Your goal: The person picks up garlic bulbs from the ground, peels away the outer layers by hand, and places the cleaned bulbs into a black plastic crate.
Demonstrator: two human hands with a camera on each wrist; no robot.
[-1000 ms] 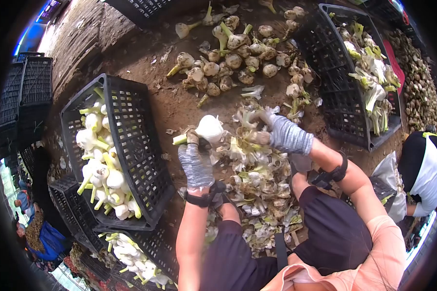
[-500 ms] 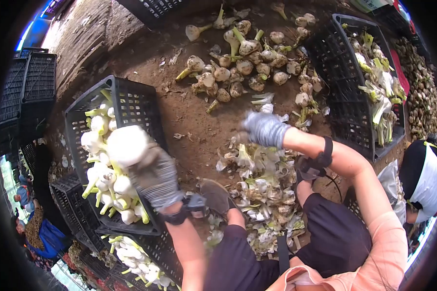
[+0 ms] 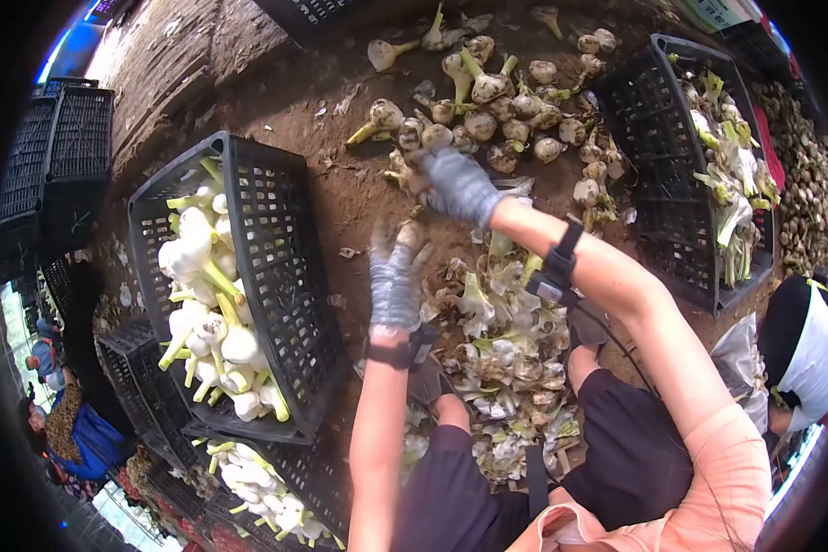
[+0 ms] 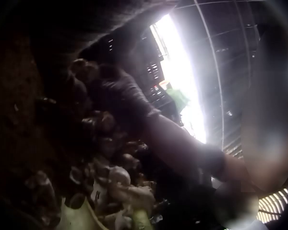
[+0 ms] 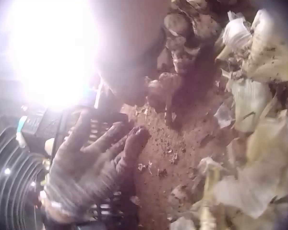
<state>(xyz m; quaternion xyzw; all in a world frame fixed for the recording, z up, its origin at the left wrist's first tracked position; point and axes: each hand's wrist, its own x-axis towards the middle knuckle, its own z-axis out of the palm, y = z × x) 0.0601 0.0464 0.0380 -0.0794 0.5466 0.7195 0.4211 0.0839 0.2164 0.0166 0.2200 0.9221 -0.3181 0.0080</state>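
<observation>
L hand (image 3: 396, 279) back from L crate (image 3: 290, 248), now over dirt floor (image 3: 340, 225), empty, fingers spread. R hand (image 3: 462, 188) moved up to dirty garlic (image 3: 479, 126), hiding pile's near edge; can't tell if gripping. Clean garlic (image 3: 240, 343) in L crate. Peels (image 3: 511, 354) btwn feet; R crate (image 3: 658, 166) w/ stalks (image 3: 734, 207) beside pile.
</observation>
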